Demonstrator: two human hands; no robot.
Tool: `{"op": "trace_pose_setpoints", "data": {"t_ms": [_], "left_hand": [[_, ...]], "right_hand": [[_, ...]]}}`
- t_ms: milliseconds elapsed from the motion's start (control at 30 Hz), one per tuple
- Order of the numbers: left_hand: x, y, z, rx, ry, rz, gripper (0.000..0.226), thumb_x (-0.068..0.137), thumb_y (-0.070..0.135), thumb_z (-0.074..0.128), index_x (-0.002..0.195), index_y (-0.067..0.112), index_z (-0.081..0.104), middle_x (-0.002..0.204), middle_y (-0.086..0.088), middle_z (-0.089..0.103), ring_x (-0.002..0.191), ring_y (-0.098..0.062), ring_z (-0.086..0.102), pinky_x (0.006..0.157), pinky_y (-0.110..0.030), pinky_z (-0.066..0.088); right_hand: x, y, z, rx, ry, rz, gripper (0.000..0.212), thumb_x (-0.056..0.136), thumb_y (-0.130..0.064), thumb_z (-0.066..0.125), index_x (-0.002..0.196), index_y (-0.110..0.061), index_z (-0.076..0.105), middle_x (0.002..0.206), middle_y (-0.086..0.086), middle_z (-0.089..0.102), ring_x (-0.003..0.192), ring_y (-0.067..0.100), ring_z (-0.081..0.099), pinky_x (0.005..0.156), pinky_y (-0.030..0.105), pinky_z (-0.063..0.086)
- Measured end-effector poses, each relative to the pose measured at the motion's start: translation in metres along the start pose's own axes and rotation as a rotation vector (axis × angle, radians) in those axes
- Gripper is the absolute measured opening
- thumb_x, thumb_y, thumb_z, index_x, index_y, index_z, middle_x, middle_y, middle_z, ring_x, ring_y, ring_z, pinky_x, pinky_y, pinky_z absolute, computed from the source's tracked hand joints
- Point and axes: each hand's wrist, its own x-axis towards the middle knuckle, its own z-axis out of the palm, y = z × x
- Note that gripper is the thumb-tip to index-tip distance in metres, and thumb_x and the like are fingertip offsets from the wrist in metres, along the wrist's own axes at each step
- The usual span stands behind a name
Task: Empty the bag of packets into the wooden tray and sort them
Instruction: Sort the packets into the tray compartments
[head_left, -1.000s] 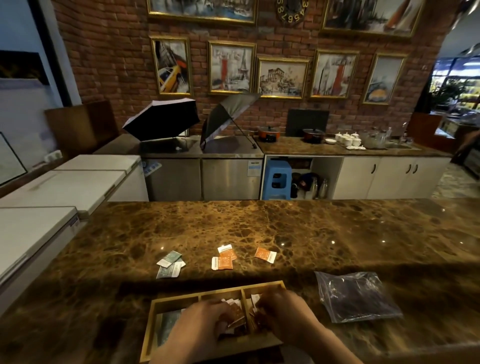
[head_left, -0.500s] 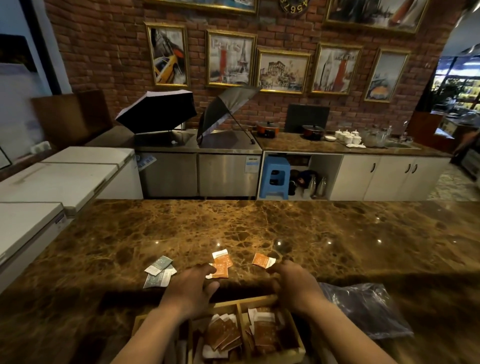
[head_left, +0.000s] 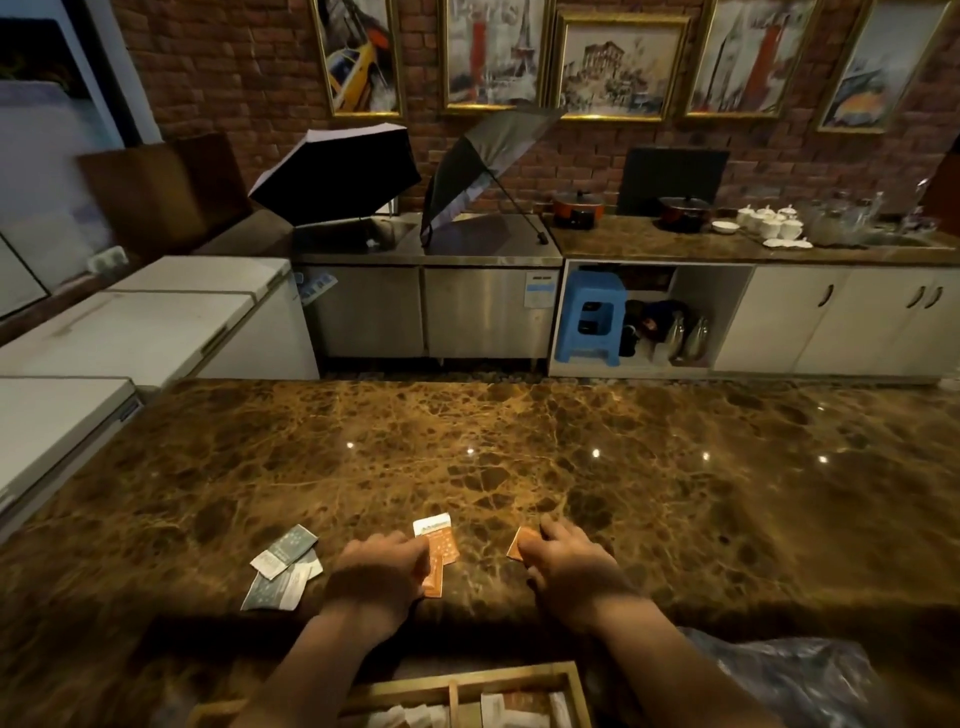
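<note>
Hands: moved from tray (head_left: 467, 680) out to worktop (head_left: 519, 457) beyond it. Left hand (head_left: 379, 574) grip covers orange packets (head_left: 441, 545); right hand (head_left: 563, 564) pinches one orange packet (head_left: 515, 545). Grey packets (head_left: 283, 566) left of these, untouched. Bag (head_left: 795, 680) right of tray, emptied. Stray collection begun.

the wooden tray (head_left: 467, 680) is cut off by the bottom edge. the plastic bag (head_left: 795, 680) runs off too. the right hand (head_left: 571, 566) covers most of an orange packet (head_left: 515, 545); its grip is unclear.

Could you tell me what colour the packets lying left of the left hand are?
Grey-green with white ends, seen in the head view.
</note>
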Motion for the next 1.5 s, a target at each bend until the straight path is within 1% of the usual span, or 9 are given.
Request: {"op": "trace_pose_setpoints", "data": {"t_ms": [133, 367, 533, 667, 833, 967, 1233, 1333, 1500], "left_hand": [[0.003, 0.003, -0.002, -0.141, 0.015, -0.125, 0.032, 0.082, 0.035, 0.072, 0.107, 0.029, 0.053, 0.110, 0.007, 0.064, 0.101, -0.022, 0.062, 0.081, -0.034, 0.045], [0.029, 0.002, -0.003, -0.730, 0.033, -0.380, 0.012, 0.071, 0.041, 0.067, 0.070, 0.031, 0.062, 0.082, 0.000, 0.072, 0.082, -0.024, 0.068, 0.079, -0.041, 0.056], [0.047, 0.023, 0.012, -0.433, 0.009, -0.514, 0.014, 0.082, 0.047, 0.067, 0.083, 0.036, 0.059, 0.115, -0.003, 0.064, 0.118, -0.028, 0.054, 0.096, -0.038, 0.042], [0.046, 0.039, 0.021, -0.214, 0.066, -0.462, 0.029, 0.089, 0.045, 0.059, 0.113, 0.028, 0.058, 0.123, -0.001, 0.057, 0.120, -0.024, 0.052, 0.095, -0.038, 0.041], [0.040, 0.035, 0.018, -0.571, 0.174, -0.414, 0.038, 0.078, 0.013, 0.071, 0.072, 0.034, 0.040, 0.093, 0.002, 0.051, 0.101, -0.029, 0.059, 0.081, -0.036, 0.040], [0.025, 0.023, 0.001, -0.729, 0.269, -0.367, 0.039, 0.071, 0.006, 0.076, 0.080, 0.035, 0.051, 0.085, 0.006, 0.062, 0.080, -0.020, 0.061, 0.063, -0.030, 0.040], [-0.032, 0.000, -0.044, -1.024, 0.232, -0.238, 0.046, 0.069, 0.004, 0.089, 0.095, 0.028, 0.059, 0.088, -0.002, 0.074, 0.075, -0.010, 0.071, 0.069, -0.034, 0.058], [-0.054, -0.003, -0.043, -1.075, 0.153, -0.161, 0.044, 0.065, 0.003, 0.090, 0.096, 0.018, 0.063, 0.093, -0.007, 0.076, 0.085, -0.016, 0.072, 0.071, -0.032, 0.056], [-0.086, -0.001, -0.037, -0.997, 0.043, -0.174, 0.046, 0.064, -0.001, 0.088, 0.095, 0.021, 0.063, 0.089, -0.003, 0.074, 0.086, -0.020, 0.073, 0.066, -0.029, 0.056]], "right_hand": [[0.006, 0.002, 0.009, 0.019, 0.202, -0.034, 0.031, 0.102, -0.030, 0.046, 0.126, -0.023, 0.064, 0.130, 0.003, 0.060, 0.120, 0.023, 0.053, 0.099, 0.034, 0.045], [0.012, 0.004, 0.013, 0.177, 0.334, -0.019, 0.019, 0.097, -0.024, 0.058, 0.112, -0.025, 0.069, 0.113, -0.002, 0.060, 0.108, 0.018, 0.053, 0.089, 0.030, 0.051], [0.013, 0.011, 0.019, 0.271, 0.300, 0.094, 0.039, 0.091, -0.025, 0.067, 0.130, -0.022, 0.061, 0.125, 0.002, 0.055, 0.116, 0.023, 0.052, 0.101, 0.033, 0.046], [0.012, 0.016, 0.016, 0.324, 0.264, 0.145, 0.050, 0.086, -0.027, 0.074, 0.133, -0.025, 0.056, 0.126, 0.002, 0.055, 0.118, 0.023, 0.055, 0.101, 0.031, 0.043], [0.009, 0.016, 0.013, 0.411, 0.255, 0.224, 0.047, 0.079, -0.022, 0.079, 0.122, -0.024, 0.060, 0.114, 0.000, 0.064, 0.113, 0.025, 0.060, 0.094, 0.035, 0.049], [-0.002, 0.007, 0.008, 0.437, 0.259, 0.235, 0.030, 0.087, -0.022, 0.073, 0.114, -0.027, 0.062, 0.110, -0.002, 0.061, 0.105, 0.019, 0.056, 0.087, 0.030, 0.047], [-0.043, -0.032, -0.025, 0.487, 0.218, 0.165, 0.051, 0.085, -0.022, 0.078, 0.130, -0.032, 0.055, 0.116, -0.006, 0.065, 0.105, 0.015, 0.065, 0.088, 0.027, 0.053], [-0.064, -0.045, -0.027, 0.629, 0.207, 0.117, 0.039, 0.092, -0.011, 0.069, 0.122, -0.027, 0.051, 0.097, -0.012, 0.067, 0.092, 0.005, 0.068, 0.079, 0.017, 0.055], [-0.100, -0.055, -0.024, 0.538, 0.174, 0.028, 0.038, 0.078, -0.021, 0.084, 0.111, -0.024, 0.065, 0.110, -0.006, 0.064, 0.100, 0.011, 0.064, 0.084, 0.027, 0.058]]}}
